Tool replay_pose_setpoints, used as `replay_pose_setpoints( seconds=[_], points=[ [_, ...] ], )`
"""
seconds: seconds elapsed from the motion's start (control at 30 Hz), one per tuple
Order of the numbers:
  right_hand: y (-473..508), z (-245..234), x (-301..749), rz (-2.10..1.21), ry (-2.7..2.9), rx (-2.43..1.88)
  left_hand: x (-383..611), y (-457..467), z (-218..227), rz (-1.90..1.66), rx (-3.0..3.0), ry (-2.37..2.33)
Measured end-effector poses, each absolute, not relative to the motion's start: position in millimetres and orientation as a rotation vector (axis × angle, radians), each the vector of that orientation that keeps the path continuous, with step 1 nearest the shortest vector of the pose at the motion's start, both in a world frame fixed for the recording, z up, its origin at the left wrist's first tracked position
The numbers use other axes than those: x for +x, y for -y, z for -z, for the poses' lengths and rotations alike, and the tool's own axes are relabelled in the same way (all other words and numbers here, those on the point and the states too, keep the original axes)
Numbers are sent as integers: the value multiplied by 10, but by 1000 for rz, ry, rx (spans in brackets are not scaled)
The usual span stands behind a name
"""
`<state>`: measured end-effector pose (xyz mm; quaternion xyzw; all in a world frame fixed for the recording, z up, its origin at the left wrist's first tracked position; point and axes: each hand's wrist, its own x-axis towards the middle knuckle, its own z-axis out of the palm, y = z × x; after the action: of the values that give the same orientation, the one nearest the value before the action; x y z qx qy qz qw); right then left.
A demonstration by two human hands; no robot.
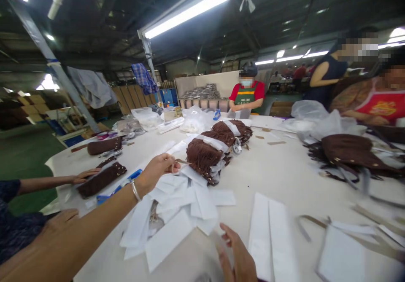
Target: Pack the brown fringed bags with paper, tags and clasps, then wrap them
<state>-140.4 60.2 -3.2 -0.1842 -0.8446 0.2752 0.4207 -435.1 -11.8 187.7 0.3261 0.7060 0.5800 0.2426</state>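
My left hand [163, 166], with a bracelet at the wrist, is closed in a pinch. From its fingertips a thin brown strip [182, 161] points toward a row of brown fringed bags [202, 153] wrapped in white bands. Below that hand spreads a loose pile of white paper sheets [177, 202]. Near the front edge my right hand [236, 252] has its thumb and fingers apart, slightly blurred, with nothing visible between them. Just right of it lie two long white strips [272, 235].
At left, a co-worker's hand [87, 174] touches a brown rolled bag [103, 180]; a blue box [118, 187] lies beside it. Another fringed bag [348, 151] and clear plastic bags [322, 119] sit at right. Across the white table [253, 164] a person in an apron [247, 94] works.
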Motion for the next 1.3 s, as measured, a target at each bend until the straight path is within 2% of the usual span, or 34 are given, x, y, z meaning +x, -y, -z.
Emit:
replay_pose_setpoints(
  seconds=[0.2,0.43,0.67,0.97,1.03,1.13,1.23,1.3],
  points=[
    [-491,-190,-1402,-1429,1739,-350,-3051,410,-1675,-1368,812,-1551],
    [-570,-144,-1370,-2102,1460,-241,-2688,365,-1082,-1319,507,-1349],
    [-497,-105,-1357,-2068,1554,-441,-2740,239,-807,-1625,114,-1213],
    [-511,-72,-1406,-2153,1644,-565,-2749,123,-640,-1752,119,-1238],
    [-528,-55,-1394,-2211,1561,-578,-2733,132,-635,-1699,197,-1373],
    [-556,-24,-1376,-2300,1392,-618,-2644,278,-636,-1601,471,-1879],
    [-566,-5,-1367,-2302,1341,-648,-2472,537,-620,-1460,1045,-2397],
    [-559,-12,-1369,-2277,1359,-648,-2354,679,-577,-1196,1512,-2497]
  ],
)
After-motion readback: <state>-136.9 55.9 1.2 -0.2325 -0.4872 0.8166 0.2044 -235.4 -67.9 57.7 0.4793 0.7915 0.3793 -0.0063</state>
